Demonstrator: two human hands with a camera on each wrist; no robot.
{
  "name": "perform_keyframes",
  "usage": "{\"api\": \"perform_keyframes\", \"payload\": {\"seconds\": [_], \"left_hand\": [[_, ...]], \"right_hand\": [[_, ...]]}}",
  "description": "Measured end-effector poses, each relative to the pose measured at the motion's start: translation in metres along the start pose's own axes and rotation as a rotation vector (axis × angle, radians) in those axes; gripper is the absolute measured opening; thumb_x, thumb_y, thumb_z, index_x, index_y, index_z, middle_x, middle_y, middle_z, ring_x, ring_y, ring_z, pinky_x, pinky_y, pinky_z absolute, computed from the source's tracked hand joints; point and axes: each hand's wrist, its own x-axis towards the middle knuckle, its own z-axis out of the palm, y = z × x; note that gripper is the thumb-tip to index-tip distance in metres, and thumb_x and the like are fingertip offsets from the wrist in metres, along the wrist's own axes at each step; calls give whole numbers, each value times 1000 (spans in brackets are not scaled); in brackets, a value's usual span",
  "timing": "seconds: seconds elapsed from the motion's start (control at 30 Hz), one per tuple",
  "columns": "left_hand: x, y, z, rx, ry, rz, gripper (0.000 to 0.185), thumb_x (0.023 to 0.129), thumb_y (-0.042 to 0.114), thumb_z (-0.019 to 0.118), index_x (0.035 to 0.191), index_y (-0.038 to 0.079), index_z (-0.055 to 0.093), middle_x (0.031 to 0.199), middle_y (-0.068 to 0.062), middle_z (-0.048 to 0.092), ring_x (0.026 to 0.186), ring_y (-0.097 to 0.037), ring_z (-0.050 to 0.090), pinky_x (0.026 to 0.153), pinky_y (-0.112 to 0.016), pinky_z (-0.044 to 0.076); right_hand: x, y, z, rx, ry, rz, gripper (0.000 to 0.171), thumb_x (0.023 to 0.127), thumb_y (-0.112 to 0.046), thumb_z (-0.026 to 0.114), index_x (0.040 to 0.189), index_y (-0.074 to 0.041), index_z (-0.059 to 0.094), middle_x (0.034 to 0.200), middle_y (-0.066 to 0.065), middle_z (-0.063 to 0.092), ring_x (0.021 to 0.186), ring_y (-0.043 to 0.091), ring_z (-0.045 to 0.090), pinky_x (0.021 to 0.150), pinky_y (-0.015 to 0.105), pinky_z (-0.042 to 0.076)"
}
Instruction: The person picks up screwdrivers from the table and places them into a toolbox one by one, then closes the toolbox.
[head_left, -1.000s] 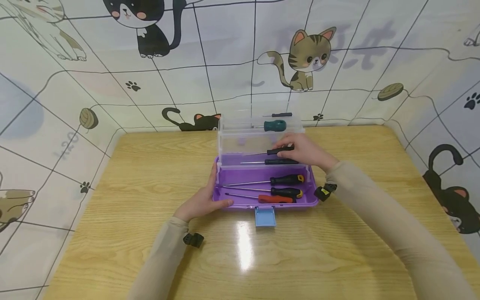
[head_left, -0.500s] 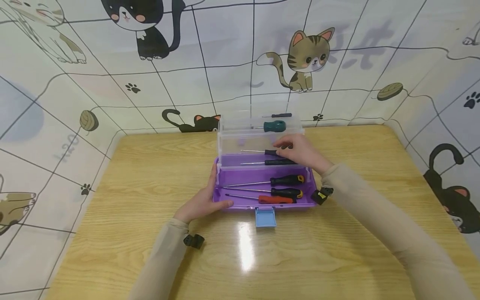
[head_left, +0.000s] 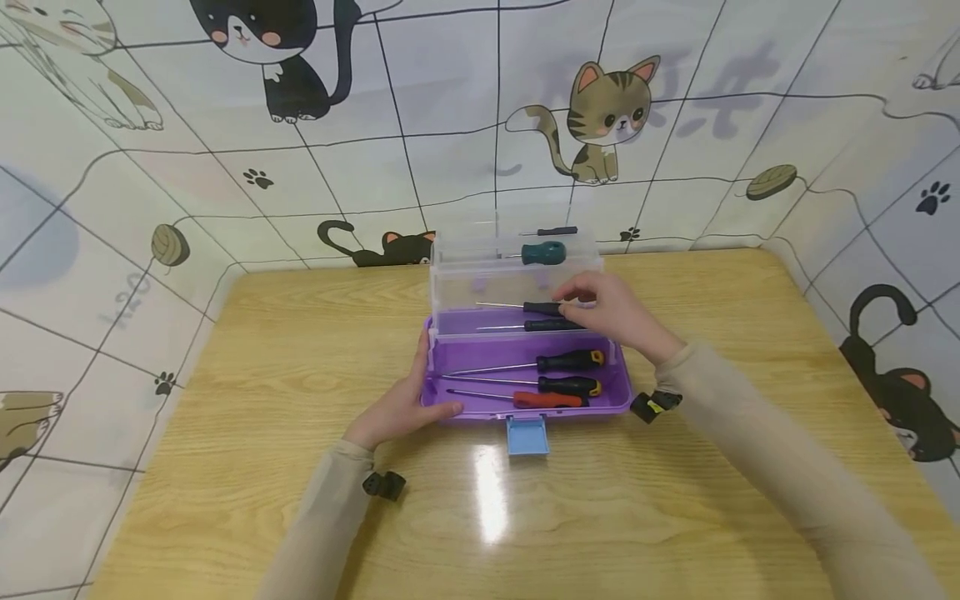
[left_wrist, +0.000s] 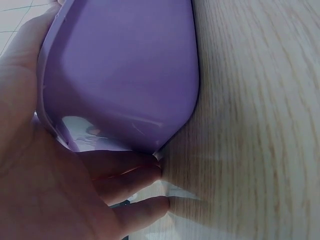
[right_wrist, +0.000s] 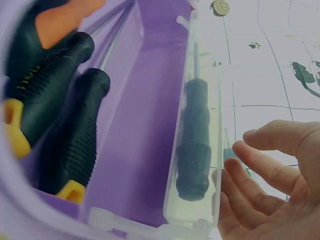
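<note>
A purple toolbox [head_left: 480, 411] stands open on the wooden table, with clear stepped trays [head_left: 468, 287] raised behind it. My left hand [head_left: 405, 404] grips its left front corner, palm against the purple wall [left_wrist: 125, 75]. My right hand [head_left: 583, 298] hovers with relaxed fingers, holding nothing, beside the handle of a black screwdriver [head_left: 536, 307] lying in the middle tray; in the right wrist view that screwdriver [right_wrist: 192, 145] lies behind the clear wall next to my fingers [right_wrist: 255, 165]. A second black screwdriver [head_left: 547, 325] lies just below it.
The purple bottom holds two black-and-yellow screwdrivers [head_left: 566, 361] and a red-handled one [head_left: 547, 401]. The top tray carries a teal-handled screwdriver [head_left: 543, 252]. A blue latch [head_left: 527, 435] hangs off the front. Cat-patterned walls enclose the table [head_left: 262, 350] at the back and sides.
My right hand laid the black screwdriver into the middle tray and let go; its fingers have lifted off the handle. The left hand stays on the box corner.
</note>
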Motion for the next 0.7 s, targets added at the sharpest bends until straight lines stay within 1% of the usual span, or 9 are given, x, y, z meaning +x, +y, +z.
{"api": "perform_keyframes", "payload": {"seconds": [0.2, 0.33, 0.43, 0.57, 0.67, 0.7], "left_hand": [[1, -2, 0, -10, 6, 6, 121, 84, 34, 76, 150, 28, -24, 159, -14, 5, 137, -39, 30, 110, -51, 24], [1, -2, 0, -15, 5, -5, 121, 84, 32, 77, 150, 29, -24, 160, -12, 5, 137, -38, 29, 111, -50, 24], [0, -2, 0, -12, 11, 15, 120, 84, 31, 76, 151, 28, -23, 160, -14, 4, 137, -40, 29, 110, -51, 24], [-6, 21, -4, -29, 1, 38, 116, 86, 21, 74, 151, 15, -21, 158, -21, 3, 136, -46, 26, 110, -54, 21], [-10, 39, -8, -44, -10, 27, 113, 87, 13, 73, 151, 6, -20, 157, -25, 1, 136, -49, 23, 111, -55, 20], [-11, 40, -8, -44, -11, 28, 113, 87, 14, 73, 150, 6, -20, 157, -25, 0, 136, -49, 23, 111, -55, 20]], "right_hand": [[-7, 2, 3, 3, 12, -39, 16, 88, 2, 63, 103, 6, 68, 106, 17, 66, 102, 32, 60, 94, 50, 46], [-14, 5, 2, 21, 53, -38, 17, 89, 2, 61, 104, 7, 67, 107, 18, 65, 102, 33, 59, 92, 51, 46], [-19, 7, -1, 29, 90, -23, 16, 91, -1, 60, 104, 5, 68, 108, 17, 64, 101, 32, 58, 91, 50, 47], [-25, 12, -5, 28, 127, -13, 16, 91, -3, 61, 104, 4, 68, 108, 16, 64, 100, 31, 58, 89, 48, 47], [-28, 14, -7, 28, 149, 2, 17, 91, -3, 60, 105, 4, 68, 108, 17, 64, 100, 31, 58, 89, 48, 47], [-29, 15, -8, 25, 156, 10, 17, 91, -2, 60, 105, 4, 67, 108, 17, 64, 100, 31, 58, 89, 47, 47]]}}
